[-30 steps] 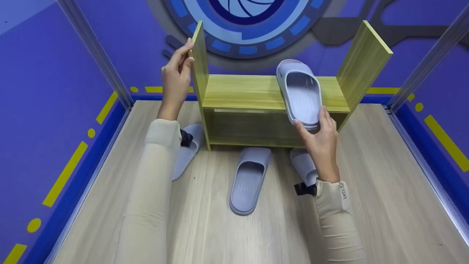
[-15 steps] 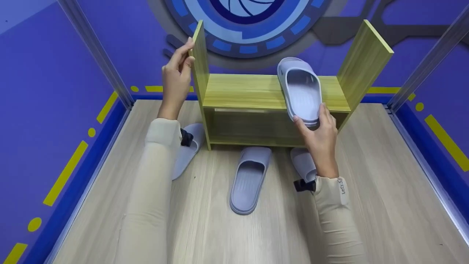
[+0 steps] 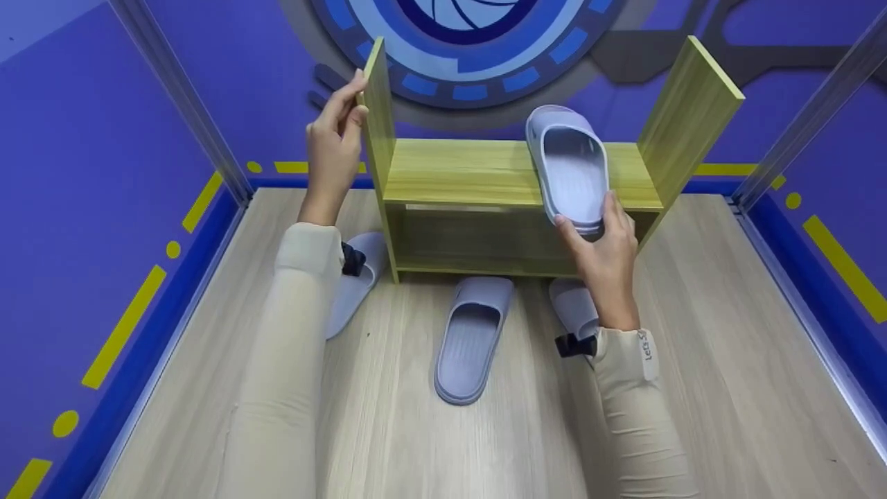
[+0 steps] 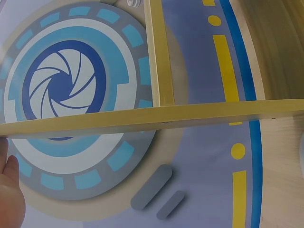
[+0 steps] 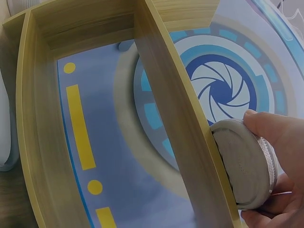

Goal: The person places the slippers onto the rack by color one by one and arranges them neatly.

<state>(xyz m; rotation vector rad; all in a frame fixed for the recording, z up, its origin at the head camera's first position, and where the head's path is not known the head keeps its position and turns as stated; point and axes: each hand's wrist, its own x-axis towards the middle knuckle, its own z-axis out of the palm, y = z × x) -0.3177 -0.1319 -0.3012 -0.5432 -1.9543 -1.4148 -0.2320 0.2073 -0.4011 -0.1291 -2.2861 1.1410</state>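
Biggest thing first: blue-purple printed walls (image 3: 242, 76) with yellow dashes, boxing in a pale wood-grain worktop (image 3: 527, 436). Near its far edge stands a yellowish wood-grain rack (image 3: 454, 170) – flat boards, two upright side panels, a shelf between them and an opening below.

Then the slippers, all grey, smooth, moulded-looking, with rounded toes. The held slipper (image 3: 572, 180) is over the right half of the shelf, toe toward the far edge and tipped a bit left, heel toward the near edge, so its long axis runs roughly front to back. Its heel end is at the shelf's front edge; can't tell if it's bearing weight there. The middle slipper (image 3: 466, 357) lies on the worktop in front of the rack, toe to the far edge and slightly right. The left slipper (image 3: 357, 298) and right slipper (image 3: 572, 305) are partly hidden by the arms.

Hands: the right hand (image 3: 606, 267) pinches the held slipper's heel, thumb on the left side, fingers on the right – spread just heel-wide, with the toe pointing away from them. The left hand (image 3: 332, 149) has relaxed, lightly bent fingers touching the outside of the left panel near its top.
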